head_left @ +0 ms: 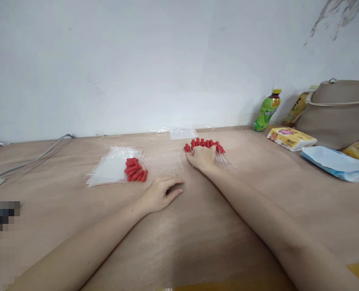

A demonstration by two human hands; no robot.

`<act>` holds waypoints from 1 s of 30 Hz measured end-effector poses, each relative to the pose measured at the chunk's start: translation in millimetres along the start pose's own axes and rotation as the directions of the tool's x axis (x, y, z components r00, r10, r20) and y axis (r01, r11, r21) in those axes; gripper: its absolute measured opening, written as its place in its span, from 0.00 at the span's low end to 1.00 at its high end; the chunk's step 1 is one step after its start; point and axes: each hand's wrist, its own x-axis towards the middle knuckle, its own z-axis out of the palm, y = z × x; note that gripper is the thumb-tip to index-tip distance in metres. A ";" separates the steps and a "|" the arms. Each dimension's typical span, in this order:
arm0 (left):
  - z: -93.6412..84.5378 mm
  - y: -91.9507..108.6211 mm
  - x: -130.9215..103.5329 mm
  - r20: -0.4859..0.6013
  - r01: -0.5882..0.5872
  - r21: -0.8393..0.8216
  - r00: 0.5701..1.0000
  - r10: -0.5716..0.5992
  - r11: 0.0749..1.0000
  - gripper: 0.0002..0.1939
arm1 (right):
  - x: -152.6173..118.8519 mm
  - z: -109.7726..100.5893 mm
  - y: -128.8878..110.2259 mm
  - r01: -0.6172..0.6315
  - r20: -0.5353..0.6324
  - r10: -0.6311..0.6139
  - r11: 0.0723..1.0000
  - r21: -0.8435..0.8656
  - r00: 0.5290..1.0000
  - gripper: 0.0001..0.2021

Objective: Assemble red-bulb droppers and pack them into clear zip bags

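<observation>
On the table (197, 242), right hand (202, 157) covers red-bulbed droppers (208, 144)

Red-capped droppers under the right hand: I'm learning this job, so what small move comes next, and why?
Probably close the right hand on a few red-capped droppers: it lies flat on that row, while the left hand rests on the table, holding nothing.

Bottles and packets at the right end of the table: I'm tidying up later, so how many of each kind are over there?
Bottles: 2, the green bottle and the yellow bottle
Tissue packs: 1, the yellow tissue pack
Blue packets: 1, the blue packet
Bags: 1, the beige bag
Total: 5
</observation>
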 end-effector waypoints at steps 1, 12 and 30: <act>-0.4 0.1 0.3 -0.002 -0.002 -0.004 1.000 0.002 1.000 0.13 | -0.7 -0.3 -1.5 0.010 0.005 -0.010 1.000 0.007 1.000 0.19; -3.9 3.7 4.0 -0.018 -0.001 0.096 1.000 0.002 0.995 0.11 | -12.1 -4.1 -29.3 0.063 0.134 -0.060 0.998 -0.014 0.989 0.15; -56.0 -7.9 7.1 -0.104 0.400 0.822 0.805 -0.584 0.405 0.11 | -53.3 -10.9 6.2 0.231 -0.253 -0.175 0.949 0.214 0.951 0.11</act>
